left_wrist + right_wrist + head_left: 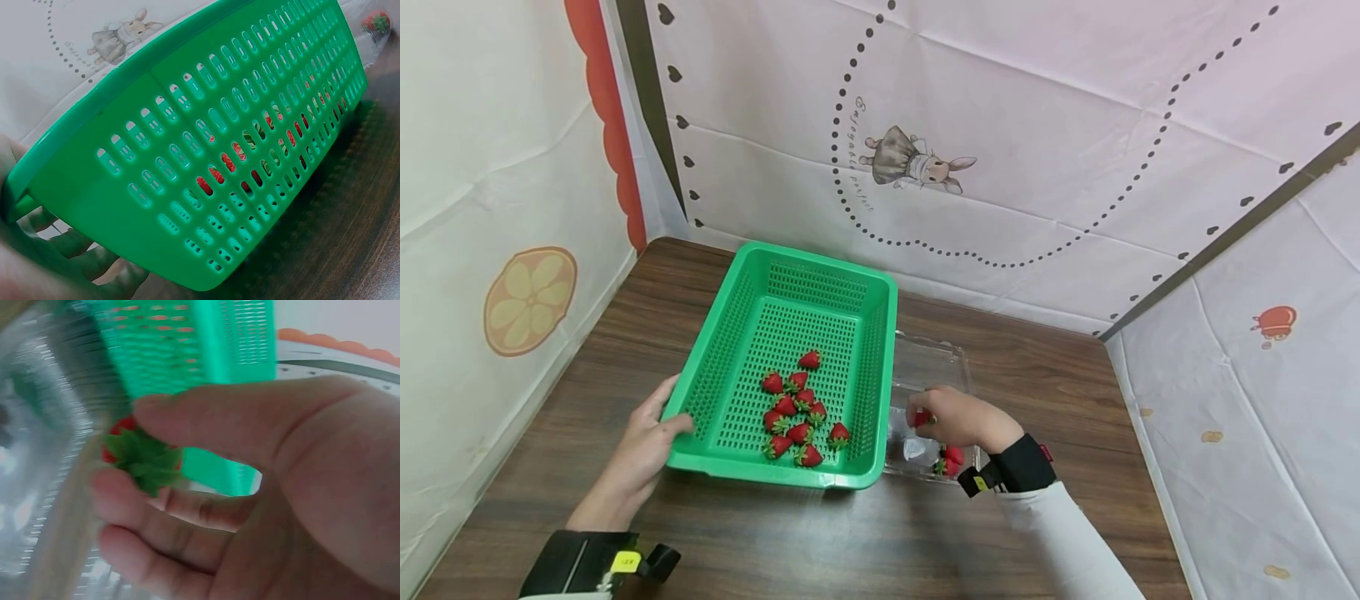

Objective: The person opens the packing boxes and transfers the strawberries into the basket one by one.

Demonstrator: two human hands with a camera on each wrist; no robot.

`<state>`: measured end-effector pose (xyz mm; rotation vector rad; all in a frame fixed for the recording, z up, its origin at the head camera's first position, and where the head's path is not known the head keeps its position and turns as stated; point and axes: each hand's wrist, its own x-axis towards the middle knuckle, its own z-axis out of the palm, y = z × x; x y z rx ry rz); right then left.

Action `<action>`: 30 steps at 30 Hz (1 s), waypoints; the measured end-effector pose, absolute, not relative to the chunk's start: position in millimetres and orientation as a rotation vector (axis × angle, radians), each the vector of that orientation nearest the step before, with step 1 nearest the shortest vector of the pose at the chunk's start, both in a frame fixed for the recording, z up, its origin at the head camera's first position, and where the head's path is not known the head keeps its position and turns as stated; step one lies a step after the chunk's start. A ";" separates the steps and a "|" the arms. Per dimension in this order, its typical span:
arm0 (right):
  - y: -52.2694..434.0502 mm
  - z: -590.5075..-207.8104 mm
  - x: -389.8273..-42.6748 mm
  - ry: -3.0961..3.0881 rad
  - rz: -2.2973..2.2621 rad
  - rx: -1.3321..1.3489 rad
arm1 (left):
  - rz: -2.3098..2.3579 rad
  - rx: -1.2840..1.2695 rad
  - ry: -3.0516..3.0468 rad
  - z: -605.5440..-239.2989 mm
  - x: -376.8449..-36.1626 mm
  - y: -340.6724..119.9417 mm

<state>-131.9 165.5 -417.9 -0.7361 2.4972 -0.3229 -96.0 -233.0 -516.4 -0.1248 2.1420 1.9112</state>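
A green slotted basket (730,350) stands on the wooden table with several strawberries (793,408) in its near half. My left hand (643,442) grips its near left corner, thumb on the rim; the left wrist view shows fingers under the basket wall (206,150). To the basket's right lies a clear plastic box (928,362). Over it my right hand (951,421) pinches a strawberry (922,417) between thumb and fingers; its green leaves (147,462) face the right wrist camera. Another strawberry (952,460) lies in the box by my wrist.
Printed cloth walls close in the table on the left, back and right. Bare wood (820,542) stretches in front of the basket toward me. The box sits close against the basket's right wall.
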 end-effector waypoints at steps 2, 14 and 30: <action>161.0 -406.6 -132.7 2.503 -0.309 -0.754 | 1.912 -0.127 2.142 -516.7 -96.0 -233.1; 126.0 -364.0 -142.4 2.532 -0.335 -0.946 | 1.913 -0.135 2.146 -516.5 -95.8 -233.2; 74.6 -369.8 -158.4 2.445 -0.253 -0.973 | 1.919 -0.139 2.128 -516.9 -96.1 -233.2</action>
